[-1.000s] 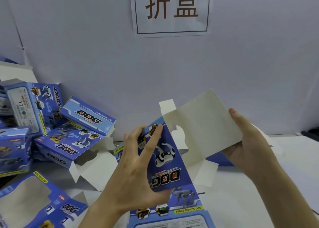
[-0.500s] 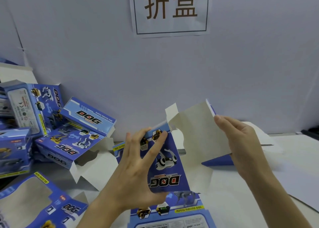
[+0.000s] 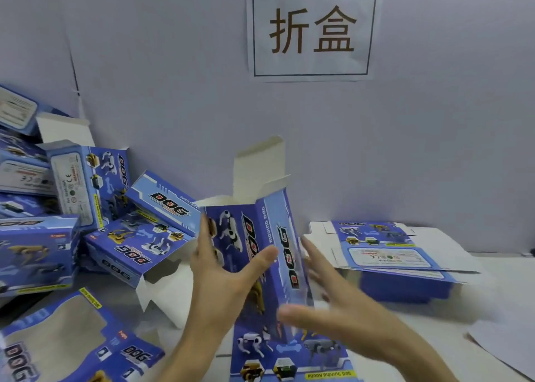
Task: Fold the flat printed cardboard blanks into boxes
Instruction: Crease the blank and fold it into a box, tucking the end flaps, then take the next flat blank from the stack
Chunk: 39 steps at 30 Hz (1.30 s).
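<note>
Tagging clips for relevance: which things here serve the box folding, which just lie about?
Job: half-folded blue printed cardboard box, gripped by left hand; open right hand beside it; stack of flat blue blanks; pile of folded blue boxes.
Lying about: white paper wall sign.

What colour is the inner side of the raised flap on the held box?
Plain off-white, unprinted, in the head view: the flap above the blue box.
</note>
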Motion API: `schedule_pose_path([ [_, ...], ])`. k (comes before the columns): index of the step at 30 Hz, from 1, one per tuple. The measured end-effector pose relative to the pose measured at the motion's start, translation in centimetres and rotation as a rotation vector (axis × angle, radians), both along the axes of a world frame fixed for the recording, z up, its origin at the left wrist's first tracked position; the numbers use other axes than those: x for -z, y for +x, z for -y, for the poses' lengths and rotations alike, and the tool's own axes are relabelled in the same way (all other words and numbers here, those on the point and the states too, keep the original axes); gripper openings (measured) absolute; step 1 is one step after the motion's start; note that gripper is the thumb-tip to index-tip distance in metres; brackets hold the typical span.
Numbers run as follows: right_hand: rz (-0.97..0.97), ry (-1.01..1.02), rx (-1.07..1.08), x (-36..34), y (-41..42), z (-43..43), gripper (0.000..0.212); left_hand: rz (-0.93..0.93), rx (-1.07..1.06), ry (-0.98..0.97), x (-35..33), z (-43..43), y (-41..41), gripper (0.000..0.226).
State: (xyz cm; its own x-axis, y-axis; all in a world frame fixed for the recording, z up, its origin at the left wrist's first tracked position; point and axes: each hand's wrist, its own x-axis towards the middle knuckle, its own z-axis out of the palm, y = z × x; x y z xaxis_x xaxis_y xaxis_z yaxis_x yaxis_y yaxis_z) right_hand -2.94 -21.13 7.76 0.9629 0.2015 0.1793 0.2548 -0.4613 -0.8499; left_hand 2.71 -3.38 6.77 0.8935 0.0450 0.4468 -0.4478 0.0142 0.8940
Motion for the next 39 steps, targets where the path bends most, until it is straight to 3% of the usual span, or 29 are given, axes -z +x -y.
schedule_pose_path([
  [2, 0.120, 0.010, 0.017, 1.5, 0.7, -1.8, 0.115, -0.011, -0.026, 0.014, -0.2, 0.6, -0.7, 0.109],
  [4, 0.202, 0.239, 0.086, 1.6, 1.2, -1.7, 0.100, -0.014, -0.028, 0.048, -0.6, 0.1, -0.6, 0.094],
  [7, 0.148, 0.406, 0.068, 0.9, 1.2, -0.5, 0.099, -0.106, 0.071, 0.127, -1.2, -1.3, 0.1, 0.071],
  [12, 0.131, 0.341, 0.135, 0.2, 1.0, -0.6, 0.104, -0.133, 0.158, 0.086, -1.0, -1.1, -0.1, 0.042],
  [20, 0.136, 0.384, 0.160, 0.3, 0.9, -0.8, 0.092, -0.075, 0.135, -0.001, -1.1, -1.2, -0.3, 0.029],
  [23, 0.182, 0.358, 0.179, 0.5, 0.9, -0.8, 0.104, -0.023, 0.162, 0.002, -1.4, -1.4, -0.4, 0.031],
  [26, 0.154, 0.409, 0.143, 0.1, 0.7, -0.9, 0.095, -0.014, 0.178, 0.026, -1.5, -1.6, -0.1, 0.036],
  [32, 0.048, 0.666, 0.147, -0.3, 1.0, -0.4, 0.075, -0.244, 0.616, 0.294, -2.5, -5.3, 0.7, 0.062],
  [35, -0.027, 0.621, 0.107, -0.5, 1.0, -0.8, 0.077, -0.277, 0.538, 0.268, -3.3, -6.1, 0.5, 0.069],
  [39, -0.098, 0.465, 0.100, 0.0, 0.8, -1.3, 0.089, -0.384, 0.393, 0.077, -5.1, -7.8, 0.4, 0.075],
])
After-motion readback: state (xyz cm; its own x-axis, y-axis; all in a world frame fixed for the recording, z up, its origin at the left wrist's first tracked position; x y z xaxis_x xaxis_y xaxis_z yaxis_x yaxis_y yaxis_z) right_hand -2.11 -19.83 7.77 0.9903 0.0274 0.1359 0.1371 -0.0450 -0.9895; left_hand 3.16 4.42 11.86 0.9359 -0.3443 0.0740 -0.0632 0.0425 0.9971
